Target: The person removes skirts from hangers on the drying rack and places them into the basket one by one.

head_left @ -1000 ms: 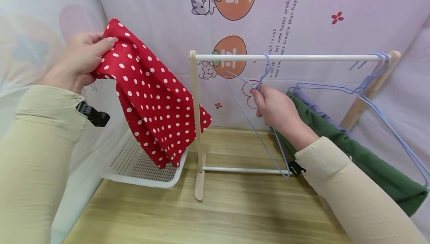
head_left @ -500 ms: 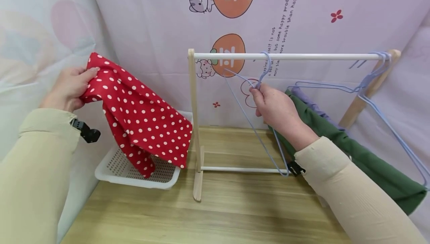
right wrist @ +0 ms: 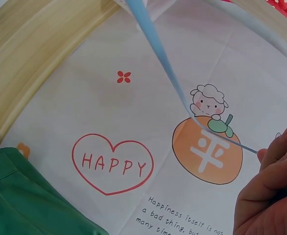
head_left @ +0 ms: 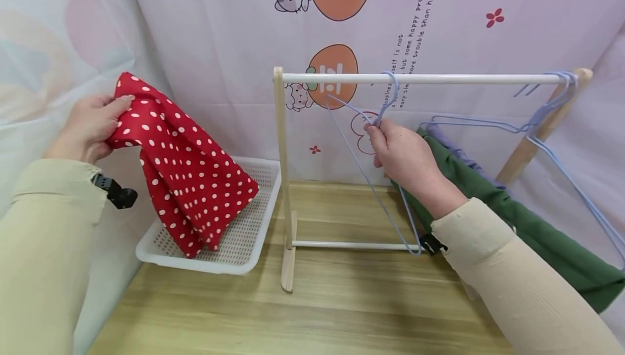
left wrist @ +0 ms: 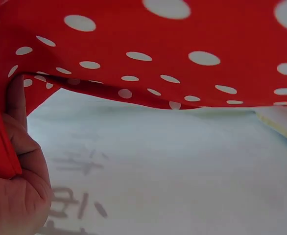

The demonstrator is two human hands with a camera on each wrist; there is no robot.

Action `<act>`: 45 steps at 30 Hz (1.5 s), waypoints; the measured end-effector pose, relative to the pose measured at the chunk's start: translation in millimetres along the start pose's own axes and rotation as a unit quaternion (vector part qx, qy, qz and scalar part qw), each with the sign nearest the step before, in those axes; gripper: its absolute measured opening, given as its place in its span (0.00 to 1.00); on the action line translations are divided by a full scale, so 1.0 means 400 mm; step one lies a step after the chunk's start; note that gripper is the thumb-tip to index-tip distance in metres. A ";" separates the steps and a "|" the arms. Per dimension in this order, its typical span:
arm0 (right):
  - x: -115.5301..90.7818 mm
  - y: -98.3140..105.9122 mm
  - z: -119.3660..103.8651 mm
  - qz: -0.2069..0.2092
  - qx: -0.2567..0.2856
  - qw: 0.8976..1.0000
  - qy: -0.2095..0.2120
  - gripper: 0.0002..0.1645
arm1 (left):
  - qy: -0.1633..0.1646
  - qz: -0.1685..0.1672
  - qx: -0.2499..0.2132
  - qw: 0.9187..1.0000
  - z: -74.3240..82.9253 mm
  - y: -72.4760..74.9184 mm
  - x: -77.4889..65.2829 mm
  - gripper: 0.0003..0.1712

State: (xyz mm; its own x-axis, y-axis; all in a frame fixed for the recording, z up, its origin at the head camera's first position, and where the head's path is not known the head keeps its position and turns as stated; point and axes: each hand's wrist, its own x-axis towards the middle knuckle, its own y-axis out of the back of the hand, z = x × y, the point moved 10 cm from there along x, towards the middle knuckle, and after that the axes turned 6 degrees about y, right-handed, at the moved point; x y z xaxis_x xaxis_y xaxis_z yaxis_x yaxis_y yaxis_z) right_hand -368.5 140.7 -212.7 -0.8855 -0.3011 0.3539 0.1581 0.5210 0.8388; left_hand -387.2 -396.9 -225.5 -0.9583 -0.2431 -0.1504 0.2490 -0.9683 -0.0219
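Observation:
My left hand (head_left: 90,124) pinches the upper corner of a red cloth with white dots (head_left: 180,165), which hangs down over a white plastic basket (head_left: 266,214). In the left wrist view the red cloth (left wrist: 148,58) spreads across the top, with my thumb and fingers (left wrist: 28,191) gripping it at the left edge. My right hand (head_left: 407,159) grips a blue wire hanger (head_left: 358,168) just below its hook. That hook still loops over the white rail (head_left: 332,78) of a wooden clothes rack (head_left: 282,165). In the right wrist view part of the hanger (right wrist: 158,51) crosses the wall sheet.
Beyond my right forearm a folded green garment (head_left: 517,224) and a purple one (head_left: 456,149) hang at the rack's right end. Other blue hangers (head_left: 552,108) cluster there. A printed sheet (head_left: 215,24) covers the wall behind the wooden table (head_left: 312,311).
My left hand has moved down and left, drawing the red cloth away from the rack post, so its lower end hangs over the basket. My right hand has stayed on the hanger.

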 end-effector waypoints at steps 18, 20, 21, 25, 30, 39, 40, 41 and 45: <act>0.002 -0.003 -0.001 0.003 0.009 1.000 0.001 0.25 | -0.043 -0.008 0.277 0.960 0.092 -0.313 -0.065 0.44; 0.002 -0.003 0.000 0.004 0.009 1.000 0.001 0.25 | -0.040 -0.009 0.282 0.959 0.086 -0.317 -0.062 0.44; 0.002 -0.004 0.000 0.004 0.009 1.000 0.001 0.25 | -0.039 -0.010 0.281 0.959 0.079 -0.313 -0.059 0.44; 0.003 -0.006 0.000 0.001 0.008 1.000 0.003 0.24 | -0.033 -0.011 0.281 0.959 0.039 -0.255 -0.036 0.44; 0.003 -0.003 -0.001 0.000 0.002 1.000 0.007 0.25 | -0.018 -0.020 0.270 0.963 -0.012 -0.159 -0.010 0.46; 0.001 -0.006 -0.005 -0.009 0.004 1.000 0.001 0.28 | -0.082 0.040 0.493 0.865 0.005 -0.007 -0.007 0.40; 0.000 -0.006 -0.005 -0.010 0.005 1.000 0.000 0.29 | -0.097 0.041 0.523 0.846 0.014 -0.004 -0.007 0.37; 0.000 -0.006 -0.005 -0.010 0.006 1.000 -0.002 0.29 | -0.115 0.041 0.550 0.826 0.024 -0.004 -0.007 0.34; 0.002 -0.008 -0.003 -0.010 0.010 1.000 -0.007 0.29 | -0.160 0.037 0.626 0.762 0.037 -0.022 -0.018 0.23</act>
State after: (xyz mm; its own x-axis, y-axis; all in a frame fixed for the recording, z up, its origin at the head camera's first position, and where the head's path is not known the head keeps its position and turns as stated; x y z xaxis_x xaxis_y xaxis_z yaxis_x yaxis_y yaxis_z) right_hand -369.0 137.9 -214.5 -0.8945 -0.2997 0.3317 0.1323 0.5313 0.8368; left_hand -384.5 -387.5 -209.6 -0.9833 -0.1077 0.1468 0.1660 -0.1998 0.9657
